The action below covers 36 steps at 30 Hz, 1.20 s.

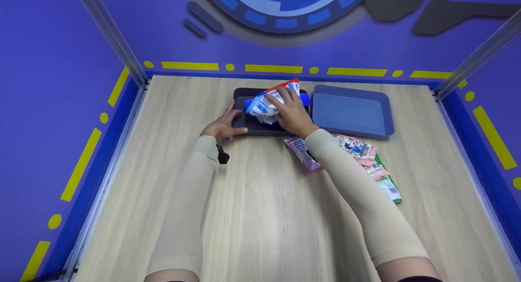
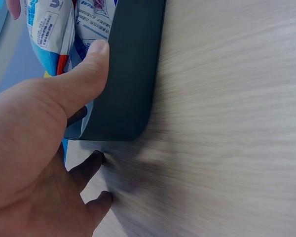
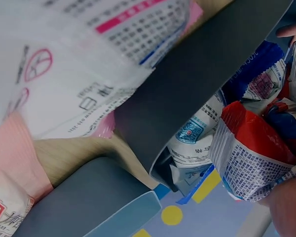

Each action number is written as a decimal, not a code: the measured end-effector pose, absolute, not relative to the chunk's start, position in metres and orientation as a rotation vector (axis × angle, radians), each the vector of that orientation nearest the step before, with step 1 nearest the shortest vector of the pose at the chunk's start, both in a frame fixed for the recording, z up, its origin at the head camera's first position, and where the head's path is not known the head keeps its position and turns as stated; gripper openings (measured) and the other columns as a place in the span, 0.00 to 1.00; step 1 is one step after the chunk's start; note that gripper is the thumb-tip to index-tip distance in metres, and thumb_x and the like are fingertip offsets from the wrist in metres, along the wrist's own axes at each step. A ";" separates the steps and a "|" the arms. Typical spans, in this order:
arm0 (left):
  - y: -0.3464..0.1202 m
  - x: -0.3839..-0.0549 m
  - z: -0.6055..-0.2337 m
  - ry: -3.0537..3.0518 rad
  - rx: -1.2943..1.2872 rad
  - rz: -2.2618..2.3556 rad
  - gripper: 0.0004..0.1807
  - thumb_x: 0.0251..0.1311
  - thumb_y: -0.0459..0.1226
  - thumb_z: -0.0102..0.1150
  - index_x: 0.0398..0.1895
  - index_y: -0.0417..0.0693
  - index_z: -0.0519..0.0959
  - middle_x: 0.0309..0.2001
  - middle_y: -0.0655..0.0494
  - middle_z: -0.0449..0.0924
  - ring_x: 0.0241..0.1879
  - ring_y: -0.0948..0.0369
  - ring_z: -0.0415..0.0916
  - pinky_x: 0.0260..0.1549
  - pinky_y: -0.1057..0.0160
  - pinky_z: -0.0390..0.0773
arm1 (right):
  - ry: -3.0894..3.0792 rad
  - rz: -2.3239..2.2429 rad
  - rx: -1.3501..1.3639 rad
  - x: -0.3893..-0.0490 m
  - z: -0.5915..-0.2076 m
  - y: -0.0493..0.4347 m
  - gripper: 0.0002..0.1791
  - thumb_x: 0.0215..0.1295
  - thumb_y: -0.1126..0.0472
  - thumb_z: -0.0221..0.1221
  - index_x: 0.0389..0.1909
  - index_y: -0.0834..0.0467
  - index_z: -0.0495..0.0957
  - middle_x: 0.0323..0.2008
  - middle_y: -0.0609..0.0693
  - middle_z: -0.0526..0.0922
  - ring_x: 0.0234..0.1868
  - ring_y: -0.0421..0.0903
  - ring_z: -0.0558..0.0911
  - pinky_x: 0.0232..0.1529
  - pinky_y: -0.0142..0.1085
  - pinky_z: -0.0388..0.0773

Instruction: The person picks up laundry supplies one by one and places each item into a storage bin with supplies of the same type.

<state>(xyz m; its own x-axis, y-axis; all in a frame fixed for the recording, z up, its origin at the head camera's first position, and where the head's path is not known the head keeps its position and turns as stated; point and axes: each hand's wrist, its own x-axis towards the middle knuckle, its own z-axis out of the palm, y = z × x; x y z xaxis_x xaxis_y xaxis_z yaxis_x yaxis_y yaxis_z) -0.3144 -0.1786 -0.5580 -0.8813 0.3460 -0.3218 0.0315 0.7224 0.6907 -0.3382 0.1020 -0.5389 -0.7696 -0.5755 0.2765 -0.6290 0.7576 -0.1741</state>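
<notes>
My right hand grips a white, blue and red printed snack bag over the dark tray. In the right wrist view the bag's red end shows beside other packets lying in that tray. My left hand is at the tray's left end, fingers spread and relaxed around the near corner. In the left wrist view its thumb rests at the tray wall, while other fingers extend outside the corner.
A grey-blue tray stands right of the dark one. Nearer me lie a purple packet, pink packets and a green-edged packet, partly beneath my right forearm. Blue panels wall the table at the back and sides.
</notes>
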 end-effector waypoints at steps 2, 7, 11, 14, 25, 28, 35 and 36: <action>-0.179 -0.314 -0.557 2.493 0.298 0.988 0.47 0.68 0.50 0.66 0.83 0.47 0.52 0.83 0.53 0.19 0.82 0.48 0.32 0.78 0.47 0.48 | -2.743 0.360 0.964 -0.338 -0.540 0.103 0.38 0.71 0.58 0.62 0.79 0.41 0.60 0.75 0.60 0.60 0.75 0.64 0.57 0.74 0.61 0.58; -0.178 -0.315 -0.558 2.501 0.310 0.963 0.47 0.69 0.51 0.64 0.83 0.46 0.52 0.83 0.53 0.19 0.82 0.48 0.32 0.78 0.47 0.48 | -2.765 0.340 0.968 -0.336 -0.542 0.103 0.42 0.70 0.50 0.62 0.81 0.41 0.55 0.76 0.60 0.57 0.76 0.64 0.56 0.75 0.61 0.53; -0.179 -0.317 -0.561 2.494 0.305 0.972 0.47 0.68 0.51 0.65 0.83 0.46 0.52 0.83 0.53 0.18 0.82 0.47 0.32 0.77 0.47 0.47 | -2.802 0.348 0.956 -0.336 -0.545 0.103 0.43 0.68 0.42 0.60 0.81 0.39 0.53 0.78 0.59 0.54 0.77 0.64 0.53 0.75 0.63 0.52; -0.179 -0.318 -0.562 2.483 0.293 0.985 0.47 0.68 0.51 0.65 0.82 0.46 0.52 0.83 0.54 0.17 0.82 0.47 0.32 0.77 0.46 0.48 | -2.817 0.362 0.966 -0.336 -0.546 0.102 0.45 0.67 0.36 0.58 0.81 0.38 0.52 0.78 0.60 0.53 0.77 0.64 0.51 0.74 0.65 0.52; -0.182 -0.317 -0.560 2.483 0.310 0.973 0.47 0.69 0.50 0.65 0.82 0.43 0.53 0.83 0.51 0.18 0.82 0.46 0.31 0.78 0.46 0.45 | -2.875 0.330 0.982 -0.335 -0.544 0.094 0.46 0.67 0.25 0.50 0.81 0.39 0.53 0.79 0.61 0.51 0.78 0.65 0.49 0.72 0.71 0.48; -0.184 -0.317 -0.559 2.491 0.320 0.965 0.46 0.69 0.50 0.65 0.81 0.42 0.54 0.83 0.50 0.18 0.82 0.46 0.30 0.78 0.46 0.45 | -2.898 0.299 0.968 -0.335 -0.545 0.088 0.47 0.67 0.23 0.47 0.82 0.38 0.51 0.80 0.62 0.49 0.79 0.66 0.48 0.71 0.73 0.47; -0.182 -0.317 -0.559 2.497 0.361 0.964 0.46 0.69 0.49 0.65 0.81 0.40 0.54 0.83 0.47 0.19 0.82 0.45 0.30 0.77 0.44 0.46 | -2.976 0.228 0.924 -0.330 -0.545 0.084 0.47 0.68 0.23 0.45 0.83 0.37 0.47 0.82 0.62 0.43 0.81 0.65 0.42 0.73 0.71 0.40; -0.181 -0.317 -0.559 2.498 0.365 0.959 0.46 0.69 0.50 0.64 0.81 0.40 0.54 0.83 0.47 0.19 0.82 0.45 0.29 0.77 0.45 0.46 | -2.987 0.221 0.922 -0.330 -0.544 0.085 0.47 0.68 0.23 0.45 0.83 0.37 0.47 0.82 0.62 0.42 0.81 0.65 0.42 0.73 0.71 0.39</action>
<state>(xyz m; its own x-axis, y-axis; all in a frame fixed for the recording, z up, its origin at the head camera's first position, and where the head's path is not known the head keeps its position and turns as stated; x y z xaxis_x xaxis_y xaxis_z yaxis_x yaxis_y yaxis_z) -0.3173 -0.1810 -0.5587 -0.8694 0.3900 -0.3034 0.0868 0.7250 0.6833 -0.3296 0.0847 -0.5443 -0.8270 -0.5600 0.0490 -0.5611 0.8171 -0.1321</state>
